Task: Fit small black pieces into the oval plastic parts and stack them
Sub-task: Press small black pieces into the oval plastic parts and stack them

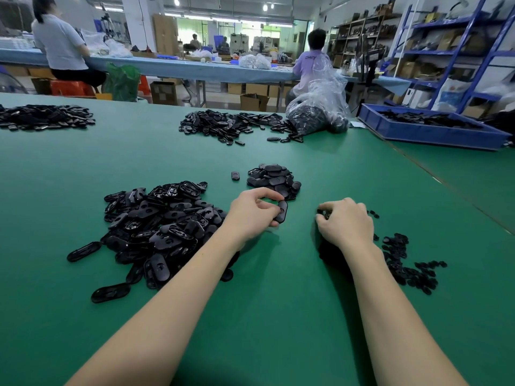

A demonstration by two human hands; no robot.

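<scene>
On the green table (278,302) my left hand (252,211) pinches one black oval plastic part (281,211) between thumb and fingers, just right of a big loose heap of oval parts (161,229). My right hand (345,221) is curled, knuckles up, with small black pieces (323,214) at its fingertips. More small black pieces (407,263) lie scattered to its right. A small pile of oval parts (274,178) sits just beyond my left hand, with a single oval part (235,175) to its left.
Further heaps of black parts lie at the far middle (231,125) and far left (44,117). A clear plastic bag of parts (320,107) and a blue bin (429,126) stand at the back right. Two people sit at a bench behind.
</scene>
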